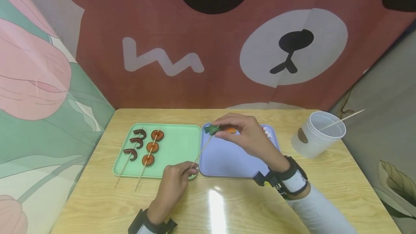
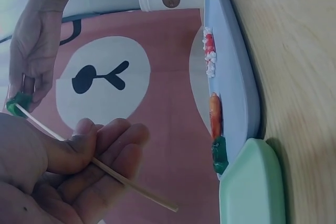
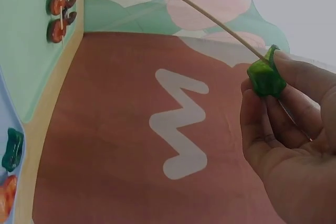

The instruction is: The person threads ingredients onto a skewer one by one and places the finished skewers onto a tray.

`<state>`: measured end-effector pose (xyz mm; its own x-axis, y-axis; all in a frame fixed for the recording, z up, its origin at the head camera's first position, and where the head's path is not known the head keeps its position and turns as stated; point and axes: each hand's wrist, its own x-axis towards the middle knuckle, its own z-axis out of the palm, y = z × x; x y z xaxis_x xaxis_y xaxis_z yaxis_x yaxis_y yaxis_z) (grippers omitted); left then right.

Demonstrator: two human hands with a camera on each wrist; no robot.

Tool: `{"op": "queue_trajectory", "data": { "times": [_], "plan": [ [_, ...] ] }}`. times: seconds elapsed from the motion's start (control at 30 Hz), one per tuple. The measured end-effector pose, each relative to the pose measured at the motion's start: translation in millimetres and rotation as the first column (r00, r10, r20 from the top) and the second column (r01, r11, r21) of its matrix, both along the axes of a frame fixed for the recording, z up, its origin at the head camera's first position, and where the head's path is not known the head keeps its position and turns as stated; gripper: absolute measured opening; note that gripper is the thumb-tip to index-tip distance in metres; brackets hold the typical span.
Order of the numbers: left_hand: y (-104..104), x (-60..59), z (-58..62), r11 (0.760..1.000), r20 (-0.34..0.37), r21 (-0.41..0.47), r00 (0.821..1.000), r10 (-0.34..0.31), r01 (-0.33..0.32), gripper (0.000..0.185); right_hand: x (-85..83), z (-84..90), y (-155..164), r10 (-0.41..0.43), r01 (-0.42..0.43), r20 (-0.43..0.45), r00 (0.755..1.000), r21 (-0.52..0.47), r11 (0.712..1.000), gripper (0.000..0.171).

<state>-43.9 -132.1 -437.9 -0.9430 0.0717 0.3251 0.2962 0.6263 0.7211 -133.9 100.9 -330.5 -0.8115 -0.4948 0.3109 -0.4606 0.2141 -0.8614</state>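
Observation:
In the head view my left hand point(image 1: 175, 181) pinches a thin wooden skewer point(image 1: 203, 149) near its lower end, over the seam between two trays. Farther up, my right hand point(image 1: 243, 134) grips a green pepper piece point(image 3: 266, 78) between thumb and fingers. The skewer meets the pepper, and a thin length of it shows past the pepper among the right fingers in the right wrist view. In the left wrist view the skewer's other end point(image 2: 157, 200) sticks out beyond the left thumb. Another green piece point(image 2: 219, 155) lies on the blue tray point(image 1: 224, 161).
Two loaded skewers lie on the green tray point(image 1: 182, 143): one with dark curled pieces point(image 1: 136, 142), one with round reddish-brown slices point(image 1: 152, 147). The blue tray also bears an orange piece point(image 2: 215, 115) and a red-and-white piece point(image 2: 210, 51). A translucent bucket point(image 1: 312, 136) holding a skewer stands right.

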Motion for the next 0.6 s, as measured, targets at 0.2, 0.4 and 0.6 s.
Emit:
{"op": "queue_trajectory", "data": {
  "times": [0.2,0.4,0.6],
  "plan": [
    [5.2,-4.5,4.2,1.0,-0.108,0.005,0.994,-0.03,0.03,0.007,5.0,-9.9,-10.9,0.06,-0.057,0.082,0.995,-0.04,0.998,0.025],
    [11.5,-10.4,16.2,0.999,-0.193,0.023,0.98,-0.044,0.05,0.015,12.0,-37.2,-32.2,0.131,-0.136,0.063,0.989,0.085,0.987,0.022],
    [10.7,-8.8,17.1,0.999,-0.169,0.039,0.986,-0.006,0.013,0.021,16.0,-53.3,-41.0,0.155,-0.158,0.072,0.985,0.033,0.987,0.023]
  ]
}}
